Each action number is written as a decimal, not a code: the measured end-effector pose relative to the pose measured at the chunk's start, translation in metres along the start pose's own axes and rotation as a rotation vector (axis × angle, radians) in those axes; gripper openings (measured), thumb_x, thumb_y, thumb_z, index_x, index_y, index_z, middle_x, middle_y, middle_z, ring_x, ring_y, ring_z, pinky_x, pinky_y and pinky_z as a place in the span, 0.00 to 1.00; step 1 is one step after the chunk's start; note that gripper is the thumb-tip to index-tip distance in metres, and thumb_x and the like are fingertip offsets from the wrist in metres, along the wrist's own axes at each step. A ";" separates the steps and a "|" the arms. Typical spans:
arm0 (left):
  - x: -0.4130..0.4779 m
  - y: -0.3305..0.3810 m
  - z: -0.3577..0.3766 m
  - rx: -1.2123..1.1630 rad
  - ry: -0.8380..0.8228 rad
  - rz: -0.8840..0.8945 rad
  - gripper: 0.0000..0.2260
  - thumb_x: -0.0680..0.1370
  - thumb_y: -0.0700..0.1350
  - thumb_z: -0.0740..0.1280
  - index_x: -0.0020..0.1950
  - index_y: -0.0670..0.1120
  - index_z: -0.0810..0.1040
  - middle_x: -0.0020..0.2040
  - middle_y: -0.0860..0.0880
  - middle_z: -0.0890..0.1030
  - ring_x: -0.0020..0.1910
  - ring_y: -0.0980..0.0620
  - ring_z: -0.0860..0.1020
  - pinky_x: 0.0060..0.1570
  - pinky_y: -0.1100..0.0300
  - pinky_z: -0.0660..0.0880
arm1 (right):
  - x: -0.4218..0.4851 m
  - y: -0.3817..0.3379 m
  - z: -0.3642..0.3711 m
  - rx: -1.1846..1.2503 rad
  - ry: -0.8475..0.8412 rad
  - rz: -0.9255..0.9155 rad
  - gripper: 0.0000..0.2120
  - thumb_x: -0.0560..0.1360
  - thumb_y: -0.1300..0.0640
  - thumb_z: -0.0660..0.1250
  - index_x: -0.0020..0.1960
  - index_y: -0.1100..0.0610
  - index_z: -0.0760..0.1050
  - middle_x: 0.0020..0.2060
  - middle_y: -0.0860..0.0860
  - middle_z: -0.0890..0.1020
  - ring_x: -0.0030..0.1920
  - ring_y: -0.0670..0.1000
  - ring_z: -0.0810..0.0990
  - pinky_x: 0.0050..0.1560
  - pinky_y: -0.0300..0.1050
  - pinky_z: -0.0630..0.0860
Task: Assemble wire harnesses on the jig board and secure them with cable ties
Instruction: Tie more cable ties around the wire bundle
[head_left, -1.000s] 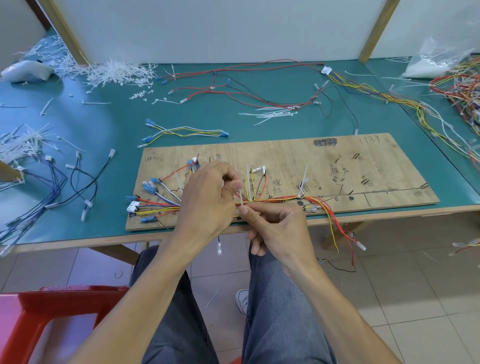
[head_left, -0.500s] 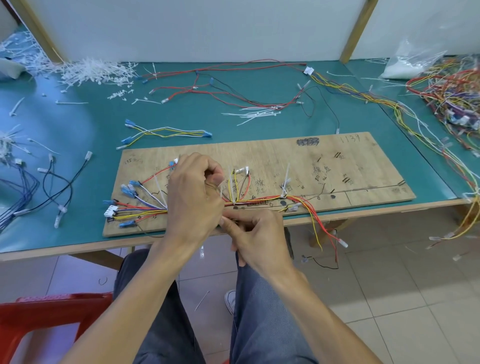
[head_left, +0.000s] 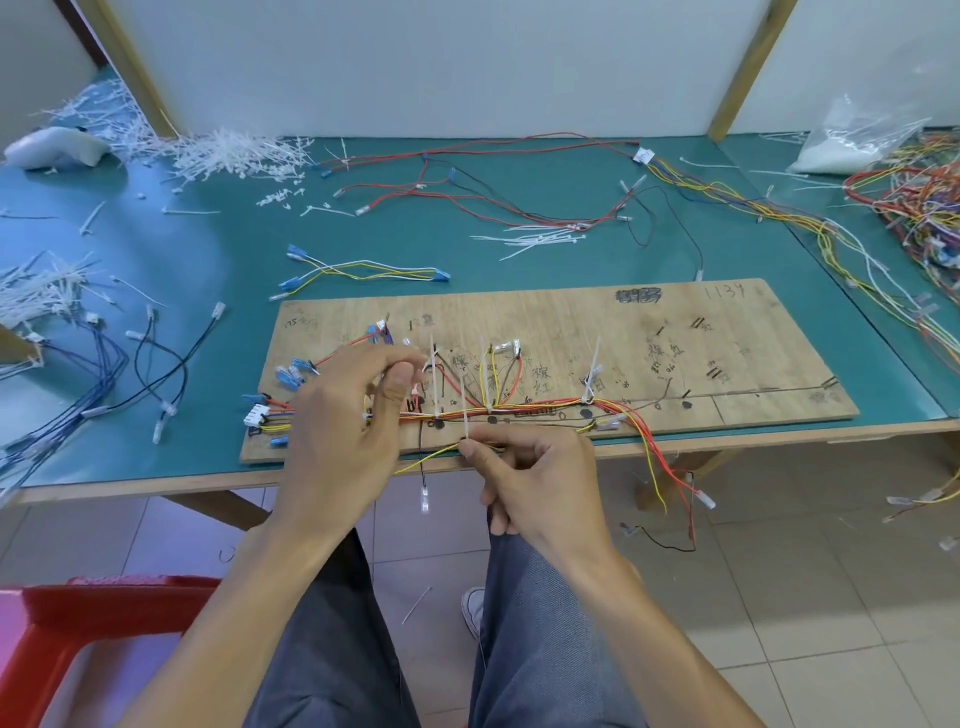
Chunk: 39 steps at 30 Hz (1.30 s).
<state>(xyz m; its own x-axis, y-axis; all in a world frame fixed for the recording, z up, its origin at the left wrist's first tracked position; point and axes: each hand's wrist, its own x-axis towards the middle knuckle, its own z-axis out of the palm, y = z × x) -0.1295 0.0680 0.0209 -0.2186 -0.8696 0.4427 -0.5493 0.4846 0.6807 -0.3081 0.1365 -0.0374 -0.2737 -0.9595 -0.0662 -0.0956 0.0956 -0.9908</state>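
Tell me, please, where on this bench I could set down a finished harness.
Bare mat lies between the black wire and the yellow harness, and between the tie pile and the blue-tipped wires. The jig board's left half and the right-hand tangle are crowded.

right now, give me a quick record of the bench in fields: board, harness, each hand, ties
base: wooden jig board flat at the near edge of the green table
wiring: red, yellow and orange wire harness along the board's near side, some ends hanging off the edge
right: right hand pinches a white cable tie at a yellow wire, tail upright
left: left hand over the board's left part, fingers curled; what it holds is unclear
spares: pile of white ties at the table's far left
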 end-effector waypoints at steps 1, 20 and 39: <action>-0.003 -0.005 -0.002 0.034 0.034 0.014 0.09 0.85 0.49 0.65 0.57 0.50 0.83 0.52 0.57 0.83 0.55 0.57 0.79 0.55 0.64 0.73 | -0.002 -0.004 -0.003 0.003 -0.015 -0.009 0.06 0.77 0.50 0.78 0.54 0.47 0.88 0.25 0.55 0.82 0.19 0.55 0.78 0.25 0.37 0.72; -0.013 -0.037 0.021 0.382 -0.030 -0.009 0.04 0.80 0.51 0.70 0.49 0.52 0.82 0.48 0.56 0.81 0.53 0.52 0.74 0.50 0.49 0.72 | 0.044 -0.030 -0.114 -0.586 0.075 -0.271 0.08 0.72 0.58 0.82 0.45 0.48 0.85 0.38 0.42 0.86 0.41 0.44 0.84 0.43 0.29 0.76; -0.035 -0.076 -0.016 0.428 0.153 -0.001 0.07 0.83 0.51 0.65 0.48 0.52 0.79 0.48 0.57 0.80 0.52 0.53 0.75 0.53 0.53 0.66 | 0.035 -0.021 -0.038 -0.838 0.143 -0.544 0.06 0.76 0.66 0.76 0.44 0.57 0.88 0.43 0.48 0.85 0.45 0.53 0.81 0.45 0.53 0.80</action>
<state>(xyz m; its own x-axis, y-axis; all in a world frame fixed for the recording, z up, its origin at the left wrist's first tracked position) -0.0669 0.0637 -0.0367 -0.1144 -0.8305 0.5451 -0.8403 0.3736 0.3928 -0.3519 0.1107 -0.0141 -0.0993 -0.8926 0.4397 -0.8682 -0.1381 -0.4766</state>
